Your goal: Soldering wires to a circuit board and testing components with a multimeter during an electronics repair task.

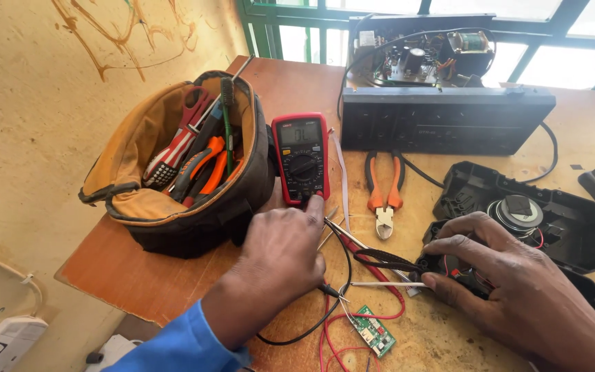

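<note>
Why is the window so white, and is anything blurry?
Head view: daylight blows the window out to white; the multimeter and tool bag look sharp; the left hand casts a soft shadow; table edges bend slightly near the corners.

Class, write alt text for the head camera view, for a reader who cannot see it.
A person's left hand touches the bottom of a red multimeter on a wooden table, while the right hand rests on a black speaker housing. Around them lie an open tool bag, orange pliers, a small green circuit board and an opened amplifier.
</note>
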